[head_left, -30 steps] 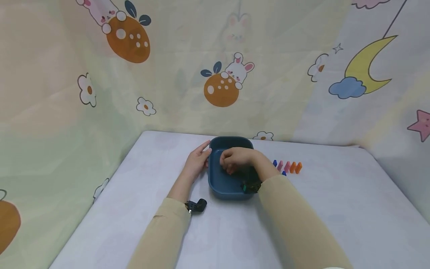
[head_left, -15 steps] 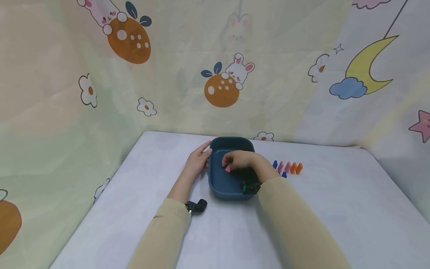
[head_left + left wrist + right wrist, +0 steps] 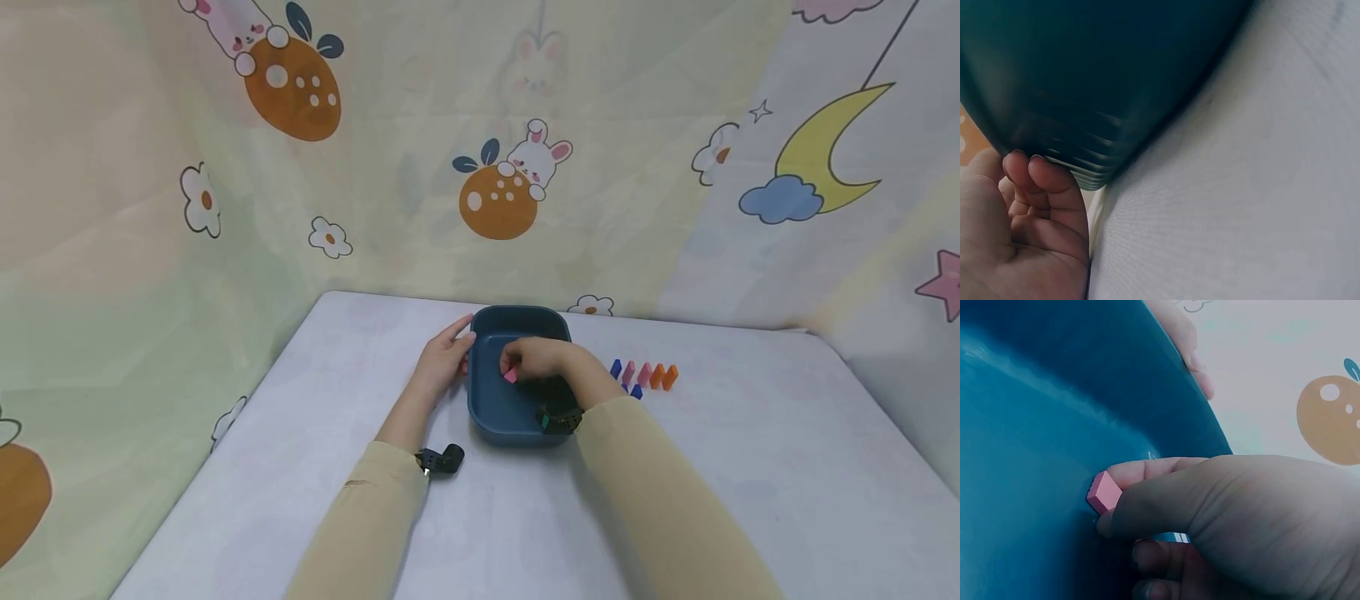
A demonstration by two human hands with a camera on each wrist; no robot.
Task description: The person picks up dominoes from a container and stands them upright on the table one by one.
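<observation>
My right hand (image 3: 536,357) reaches into a dark blue rectangular tub (image 3: 517,427) and pinches a small pink block (image 3: 1104,491) between thumb and forefinger. The block is just above or on the tub's floor; I cannot tell which. In the right wrist view the other fingers are bent below the thumb. My left hand (image 3: 438,358) rests against the tub's left outer wall, its forefinger stretched along the rim and its thumb at the edge. Bent fingertips (image 3: 1047,172) touch the wall from outside in the left wrist view.
Right of the tub, small upright blocks stand in a row: a blue block (image 3: 616,368), pink blocks (image 3: 645,373) and orange blocks (image 3: 671,377). More blue blocks (image 3: 636,391) sit just in front, partly behind the right forearm. A patterned cloth (image 3: 375,167) hangs behind the white table (image 3: 495,533).
The pink block, hidden at first, now shows below my right fingertips. That hand has shifted slightly to the right within the tub. My left hand has stayed at the rim.
</observation>
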